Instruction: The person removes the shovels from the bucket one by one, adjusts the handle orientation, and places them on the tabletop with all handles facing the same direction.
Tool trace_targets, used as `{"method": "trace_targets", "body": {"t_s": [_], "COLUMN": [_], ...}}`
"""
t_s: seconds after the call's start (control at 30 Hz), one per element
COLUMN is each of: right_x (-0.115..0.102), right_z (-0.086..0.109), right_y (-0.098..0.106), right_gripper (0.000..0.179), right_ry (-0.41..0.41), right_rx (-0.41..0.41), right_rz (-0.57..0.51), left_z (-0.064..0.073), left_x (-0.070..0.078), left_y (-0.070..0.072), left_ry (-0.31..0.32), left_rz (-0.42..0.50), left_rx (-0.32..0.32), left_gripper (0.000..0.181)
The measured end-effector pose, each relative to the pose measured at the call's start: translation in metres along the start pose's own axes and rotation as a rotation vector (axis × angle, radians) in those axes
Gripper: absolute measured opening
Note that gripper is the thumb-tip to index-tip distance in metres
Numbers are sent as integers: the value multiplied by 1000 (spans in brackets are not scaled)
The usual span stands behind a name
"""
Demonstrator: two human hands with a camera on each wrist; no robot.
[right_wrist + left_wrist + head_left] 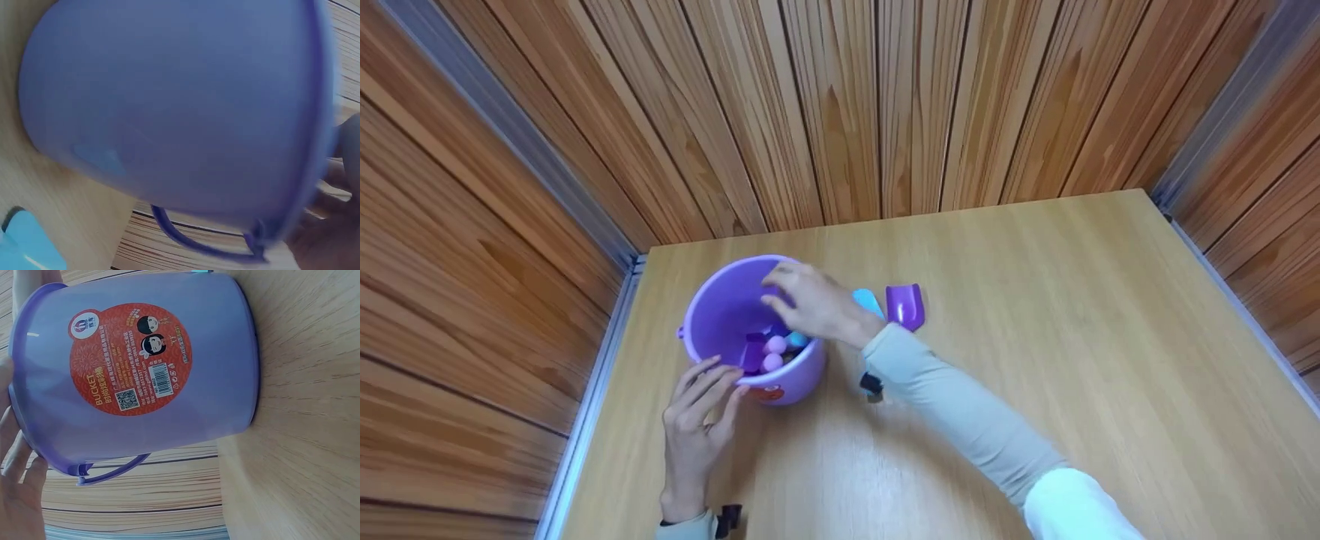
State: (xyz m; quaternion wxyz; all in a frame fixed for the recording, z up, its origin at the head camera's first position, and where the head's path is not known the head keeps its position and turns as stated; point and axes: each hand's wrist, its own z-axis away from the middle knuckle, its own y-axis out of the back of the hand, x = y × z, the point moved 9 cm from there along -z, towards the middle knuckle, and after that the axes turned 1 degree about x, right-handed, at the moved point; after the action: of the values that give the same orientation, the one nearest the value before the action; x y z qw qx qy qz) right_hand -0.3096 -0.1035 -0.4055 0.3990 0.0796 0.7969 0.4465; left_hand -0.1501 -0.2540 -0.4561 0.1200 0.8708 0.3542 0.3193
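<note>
A purple bucket [804,381] stands upright on the table, its red round label [130,359] facing the left wrist camera. My left hand [695,424] grips the near-left rim, fingers over the edge and thumb outside. Over the far-right side of the opening is my right hand [814,304], its fingers loosely bent with nothing visible between them. Inside the bucket lie pink balls [772,362], a purple piece [752,352] and a light blue piece [796,340]; the right hand hides part of the interior.
Right of the bucket on the wooden table [1035,322] lie a purple scoop-shaped piece [905,306] and a light blue piece [868,301], partly behind the right wrist. The bucket's handle [197,242] hangs at its far side. Wood-panelled walls [840,112] enclose the table.
</note>
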Motion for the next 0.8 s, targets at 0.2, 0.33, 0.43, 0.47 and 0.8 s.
{"method": "trace_targets", "body": {"t_s": [0.2,0.33,0.43,0.47,0.8], "right_x": [-3,0,3,5,19], "right_z": [-10,-13,-15,-16,-15], "right_y": [-32,-40,-45,-47,-59], "right_gripper": [35,28,27,28,18], "right_ry": [-8,-20,-25,-31,-231], "right_rx": [-126,-218,-307,-338,-614], "right_rz": [153,267,318,327,308], "left_z": [3,1,0,0,0], "left_x": [1,2,1,1,1], "left_y": [5,3,3,2,0], "left_ry": [9,2,4,8,-42], "left_rz": [-24,-27,-21,-21,10], "left_rx": [11,2,5,4,5], "left_gripper": [45,44,43,44,40]}}
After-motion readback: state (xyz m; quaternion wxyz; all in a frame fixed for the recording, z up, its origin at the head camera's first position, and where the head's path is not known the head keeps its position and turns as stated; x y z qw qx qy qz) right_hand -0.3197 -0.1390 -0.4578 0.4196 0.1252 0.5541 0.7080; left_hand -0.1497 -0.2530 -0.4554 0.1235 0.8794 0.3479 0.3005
